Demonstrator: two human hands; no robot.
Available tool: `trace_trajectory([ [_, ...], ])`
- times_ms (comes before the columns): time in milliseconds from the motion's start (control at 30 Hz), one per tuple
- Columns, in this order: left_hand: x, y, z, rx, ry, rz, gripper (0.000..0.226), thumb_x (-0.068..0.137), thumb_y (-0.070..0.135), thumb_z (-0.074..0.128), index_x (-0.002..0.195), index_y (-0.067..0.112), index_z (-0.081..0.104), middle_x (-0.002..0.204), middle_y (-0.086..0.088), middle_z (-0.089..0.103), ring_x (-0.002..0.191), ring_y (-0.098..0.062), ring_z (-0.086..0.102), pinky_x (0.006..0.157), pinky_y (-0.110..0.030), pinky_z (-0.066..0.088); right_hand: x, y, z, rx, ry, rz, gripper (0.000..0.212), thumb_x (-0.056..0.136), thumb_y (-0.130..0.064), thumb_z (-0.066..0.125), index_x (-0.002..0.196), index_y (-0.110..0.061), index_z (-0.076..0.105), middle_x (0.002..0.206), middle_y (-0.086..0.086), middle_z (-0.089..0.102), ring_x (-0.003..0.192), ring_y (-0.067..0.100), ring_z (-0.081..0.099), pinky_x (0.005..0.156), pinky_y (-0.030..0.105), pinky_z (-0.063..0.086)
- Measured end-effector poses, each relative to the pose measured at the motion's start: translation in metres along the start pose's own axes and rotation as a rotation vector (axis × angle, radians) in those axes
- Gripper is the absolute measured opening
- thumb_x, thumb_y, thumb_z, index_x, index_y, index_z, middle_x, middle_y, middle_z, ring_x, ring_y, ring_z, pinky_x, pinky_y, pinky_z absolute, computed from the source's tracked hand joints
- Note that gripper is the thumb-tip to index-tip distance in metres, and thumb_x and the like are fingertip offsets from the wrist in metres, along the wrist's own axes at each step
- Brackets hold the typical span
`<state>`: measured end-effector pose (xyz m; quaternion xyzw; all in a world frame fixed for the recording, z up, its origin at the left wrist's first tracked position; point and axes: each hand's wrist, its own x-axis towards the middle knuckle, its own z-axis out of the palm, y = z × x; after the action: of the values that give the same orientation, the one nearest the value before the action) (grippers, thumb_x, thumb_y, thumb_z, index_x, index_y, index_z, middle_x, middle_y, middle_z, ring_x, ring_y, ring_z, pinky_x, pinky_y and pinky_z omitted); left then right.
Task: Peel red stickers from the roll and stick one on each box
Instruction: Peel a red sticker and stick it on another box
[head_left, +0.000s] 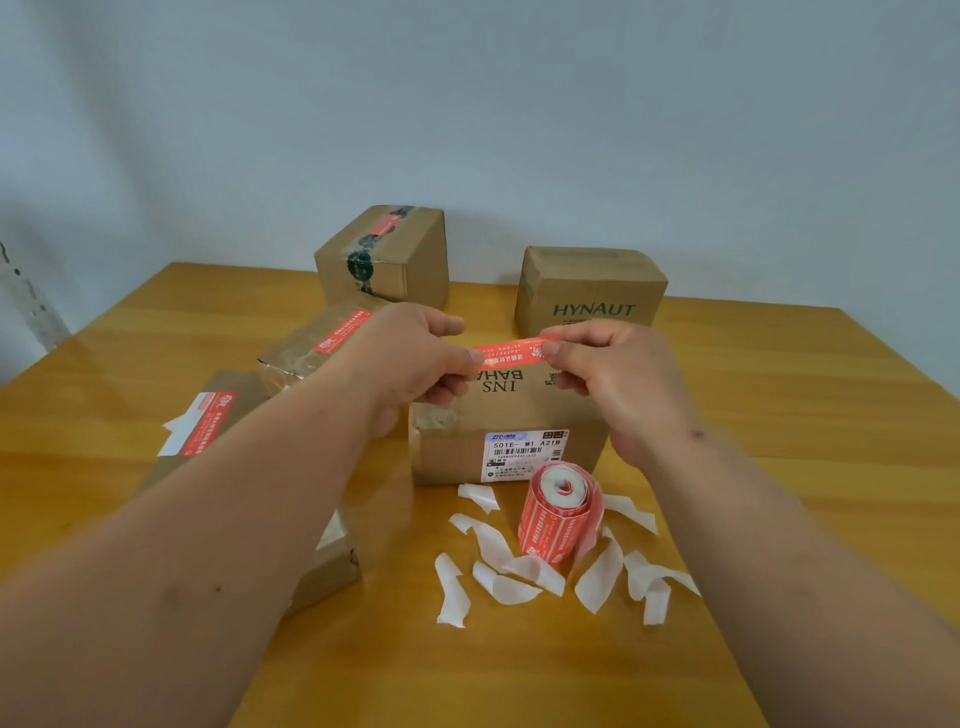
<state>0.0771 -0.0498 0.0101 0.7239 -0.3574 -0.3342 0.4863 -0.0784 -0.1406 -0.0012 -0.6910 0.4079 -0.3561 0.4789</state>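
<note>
Plain grey-blue wall, yellow wooden table (779, 415), and a person working through a pile of cardboard boxes. Both hands are up over the middle box (519, 410), the one with the shipping label on its near face: the left hand (415, 358) pinches one end of a red sticker (511, 351) between thumb and fingertips, the right hand (602, 364) pinches the other end the same way, so the strip is stretched flat between the two pinches. Its long axis runs left to right across the view, right end tipped a little higher, printed side facing up toward the camera. It hangs just above that box's top, and I can't tell if it's touching yet. As for progress, I'd say roughly halfway or a bit past: the tall box at the back left (384, 249) has a red strip on top, and so do the foil-wrapped parcel (311, 348) and the flat box (208, 426) out beyond the left fingers. The HYNAUT box (592, 291), behind the right fingers, shows no sticker that I can see. Below the right wrist stands the sticker roll (556, 512), upright on end, ringed by torn white backing scraps (498, 571).
</note>
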Motion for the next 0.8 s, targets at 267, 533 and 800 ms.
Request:
trace_trajectory([
  [267,0.032,0.007,0.008,0.281,-0.036,-0.036,0.004,0.090,0.006,0.063,0.094,0.008,0.063,0.082,-0.010,0.072,0.058,-0.012,0.061,0.048,-0.017,0.049,0.027,0.013,0.008,-0.370,0.014,-0.061,0.006,0.089,-0.025,0.063,0.090,-0.025,0.069,0.082,-0.007,0.066,0.070,0.008,0.058,0.061,0.023,0.046],
  [533,0.049,0.004,0.020,0.854,0.023,0.140,0.015,0.089,0.010,0.054,0.094,0.006,0.067,0.091,-0.012,0.070,0.083,-0.025,0.068,0.076,-0.039,0.059,0.040,0.018,0.015,-0.579,-0.008,-0.060,0.012,0.085,-0.022,0.060,0.091,-0.020,0.070,0.094,-0.002,0.067,0.086,0.014,0.059,0.069,0.026,0.044],
  [800,0.050,-0.004,0.027,0.987,0.043,0.147,0.010,0.089,0.017,0.056,0.096,0.014,0.062,0.091,-0.003,0.063,0.082,-0.018,0.060,0.063,-0.027,0.047,0.044,0.017,0.013,-0.624,-0.080,-0.006,0.060,0.079,-0.017,0.063,0.136,-0.024,0.044,0.114,0.000,0.062,0.100,0.016,0.057,0.070,0.024,0.042],
])
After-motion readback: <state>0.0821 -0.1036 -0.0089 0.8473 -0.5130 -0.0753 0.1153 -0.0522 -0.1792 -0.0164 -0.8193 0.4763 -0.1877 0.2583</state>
